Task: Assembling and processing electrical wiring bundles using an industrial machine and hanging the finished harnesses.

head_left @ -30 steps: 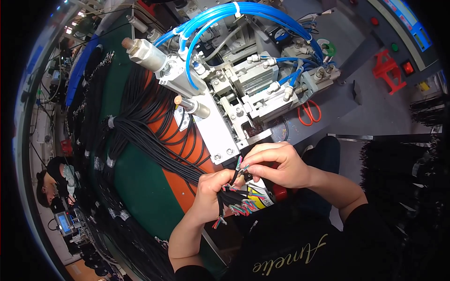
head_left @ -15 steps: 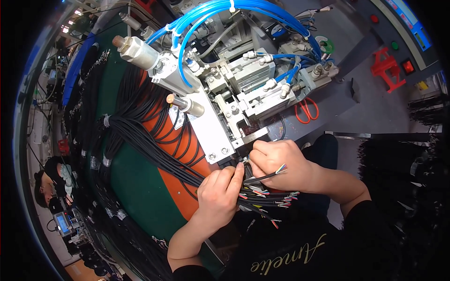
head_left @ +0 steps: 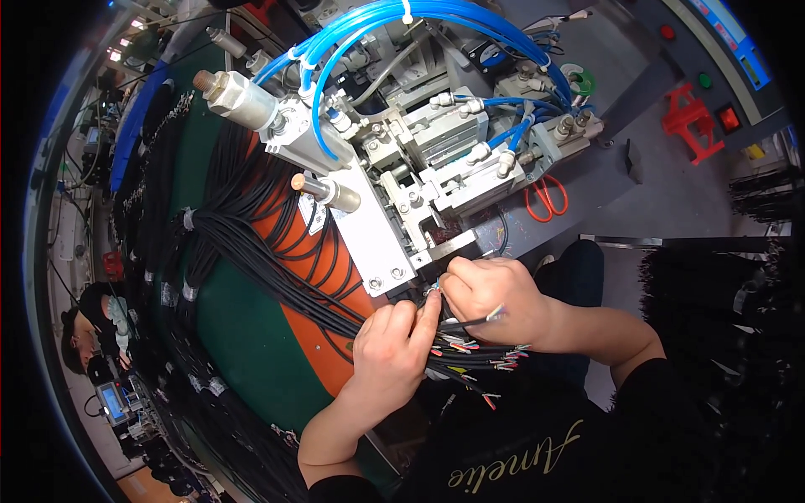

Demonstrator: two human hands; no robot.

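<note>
the green-and-orange desk (head_left: 251, 352) is flanked by a metal machine (head_left: 457, 159) to which blue hoses (head_left: 461, 12) are fitted. black cables (head_left: 277, 281) are laid across the desk and gripped at the machine's near edge in the curled fingers of the left hand (head_left: 390, 348). the right hand (head_left: 495, 298) is held just beside it, fingers bent, their tips hidden; whether anything is pinched cannot be told. coloured wire ends (head_left: 510, 360) are fanned below.

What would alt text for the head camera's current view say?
A person's left hand grips black cables with colorful wire ends, close beside the right hand. Beyond them stands a metal machine with blue hoses.
</note>
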